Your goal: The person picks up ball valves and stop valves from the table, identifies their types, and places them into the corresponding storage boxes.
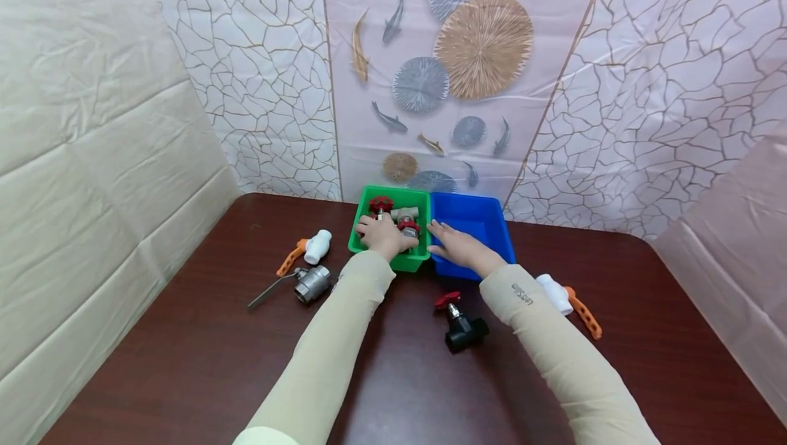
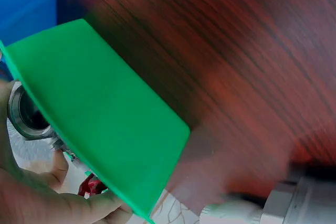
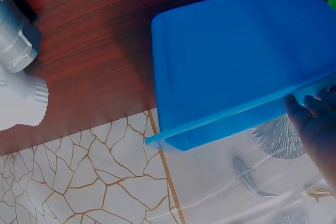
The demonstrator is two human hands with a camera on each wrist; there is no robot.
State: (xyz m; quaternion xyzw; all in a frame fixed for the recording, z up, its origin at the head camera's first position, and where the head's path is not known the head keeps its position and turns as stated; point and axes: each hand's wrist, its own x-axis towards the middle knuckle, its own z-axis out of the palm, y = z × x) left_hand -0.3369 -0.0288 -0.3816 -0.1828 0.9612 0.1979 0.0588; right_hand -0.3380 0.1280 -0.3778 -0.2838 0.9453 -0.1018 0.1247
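Observation:
My left hand [image 1: 381,234] reaches into the green bin [image 1: 410,264], fingers spread over the valves inside. Among these are a valve with a red handwheel [image 1: 381,203] and a grey-bodied valve with a red part [image 1: 408,226]. In the left wrist view, a round metal valve end [image 2: 17,113] shows beside my thumb, inside the rim. The bin wall hides some fingertips. My right hand [image 1: 462,248] extends straight fingers over the near left side of the blue bin [image 1: 505,236]; in the right wrist view its fingertips [image 3: 292,102] are right at the rim.
On the left lie a white ball valve [image 1: 318,247] with an orange lever and a metal ball valve [image 1: 313,284]. A black valve [image 1: 464,333] with a red handwheel lies between the forearms. Another white valve [image 1: 555,294] is right, near a metal one [image 3: 14,43].

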